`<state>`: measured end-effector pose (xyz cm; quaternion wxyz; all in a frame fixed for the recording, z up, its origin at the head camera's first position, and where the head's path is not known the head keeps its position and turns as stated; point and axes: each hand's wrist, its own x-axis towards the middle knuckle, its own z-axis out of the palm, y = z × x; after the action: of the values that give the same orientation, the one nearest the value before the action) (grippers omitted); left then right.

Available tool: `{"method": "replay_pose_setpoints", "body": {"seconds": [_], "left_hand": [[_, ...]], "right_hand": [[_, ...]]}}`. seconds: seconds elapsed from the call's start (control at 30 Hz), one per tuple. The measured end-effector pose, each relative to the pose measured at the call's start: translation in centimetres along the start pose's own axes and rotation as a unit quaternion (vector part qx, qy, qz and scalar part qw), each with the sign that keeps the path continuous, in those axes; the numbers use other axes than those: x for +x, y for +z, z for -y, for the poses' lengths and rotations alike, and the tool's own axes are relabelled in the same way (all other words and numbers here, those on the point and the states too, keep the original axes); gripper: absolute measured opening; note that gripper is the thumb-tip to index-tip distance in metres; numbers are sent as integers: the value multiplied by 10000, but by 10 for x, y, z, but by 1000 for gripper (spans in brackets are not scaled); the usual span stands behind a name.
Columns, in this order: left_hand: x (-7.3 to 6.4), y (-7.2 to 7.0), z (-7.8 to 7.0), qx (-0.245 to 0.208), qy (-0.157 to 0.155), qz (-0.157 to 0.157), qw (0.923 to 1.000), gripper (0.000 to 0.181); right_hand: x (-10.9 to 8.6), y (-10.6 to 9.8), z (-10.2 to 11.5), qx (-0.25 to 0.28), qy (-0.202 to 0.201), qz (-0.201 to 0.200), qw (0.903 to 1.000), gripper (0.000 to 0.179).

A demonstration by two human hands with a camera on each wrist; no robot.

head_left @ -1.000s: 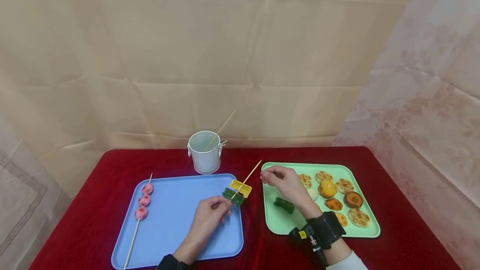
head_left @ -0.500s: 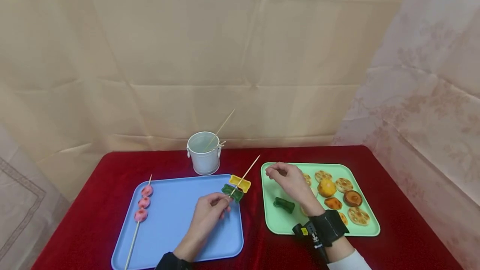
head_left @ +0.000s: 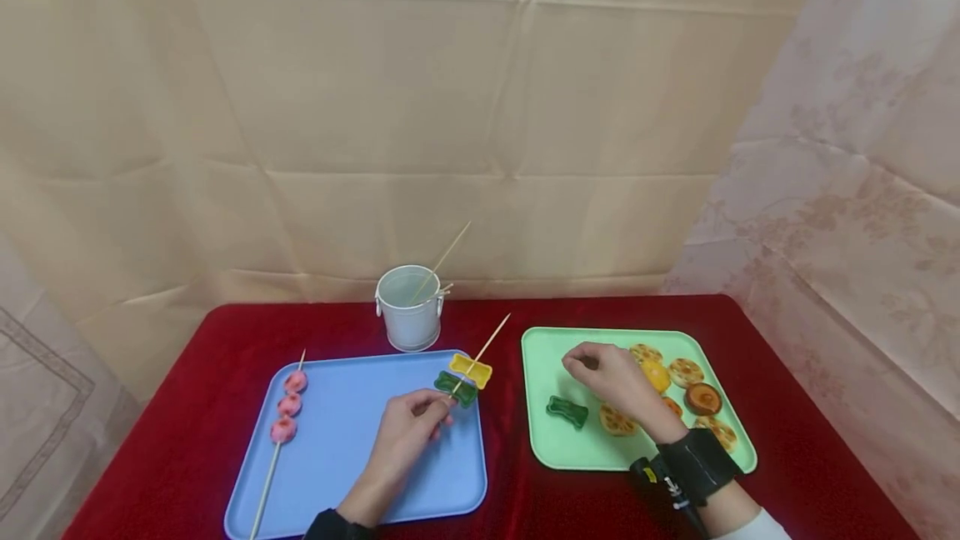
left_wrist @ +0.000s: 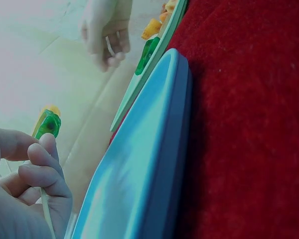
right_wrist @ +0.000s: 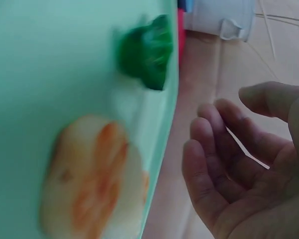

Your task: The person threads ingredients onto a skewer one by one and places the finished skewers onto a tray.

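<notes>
Skewer [head_left: 494,334] in work lies slantwise above the right side of the blue tray [head_left: 345,423], its bare point reaching out past the tray's far right corner. We see a yellow piece [head_left: 482,374] and a green piece [head_left: 467,394] threaded on it, close together, the green one nearer the grip.

Above the blue tray's right half, the left hand [head_left: 408,432] pinches the stick between thumb and forefinger just below the green piece. Well right of the blue tray, over the green tray [head_left: 542,450], the right hand [head_left: 615,380] has its fingers loosely bent and the thumb apart; we see nothing between them. Near it lie a loose green piece [head_left: 567,412] and a browned slice [head_left: 617,421].

We would watch the pinch first: it looks narrow, so an off-centre push could twist the stick and swing the pieces round. Hard pressure could drive the threaded pair into the left fingertips, and the bare point could prick the right ones. Along the blue tray's left edge, the pink skewer [head_left: 282,429] could roll if bumped; just beyond the far edge, a wide sweep could topple the bucket [head_left: 411,323].
</notes>
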<state>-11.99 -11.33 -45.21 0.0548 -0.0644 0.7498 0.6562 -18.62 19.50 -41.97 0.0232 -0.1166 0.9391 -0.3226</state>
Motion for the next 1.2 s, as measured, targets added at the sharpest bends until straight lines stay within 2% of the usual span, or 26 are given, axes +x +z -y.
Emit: {"method": "replay_pose_setpoints", "body": {"seconds": [0.3,0.5,0.77,1.03,1.2], "left_hand": [[2,-5,3,-30,-99,-127,9999,21],[3,-7,5,-7,-233,-134,9996,22],[4,-8,7,-13,-233,-138,9996,23],[4,-8,8,-36,-260,-172,9995,21],[3,-8,7,-7,-275,-145,9995,22]], "right_hand": [[-17,1,-10,-749,-188,454,9960,8],[-21,2,-13,-819,-189,701,9940,6],[-21,5,-13,-886,-57,873,9922,7],[-19,6,-14,-883,-330,804,9923,8],[-18,3,-13,-720,-299,557,9954,9]]}}
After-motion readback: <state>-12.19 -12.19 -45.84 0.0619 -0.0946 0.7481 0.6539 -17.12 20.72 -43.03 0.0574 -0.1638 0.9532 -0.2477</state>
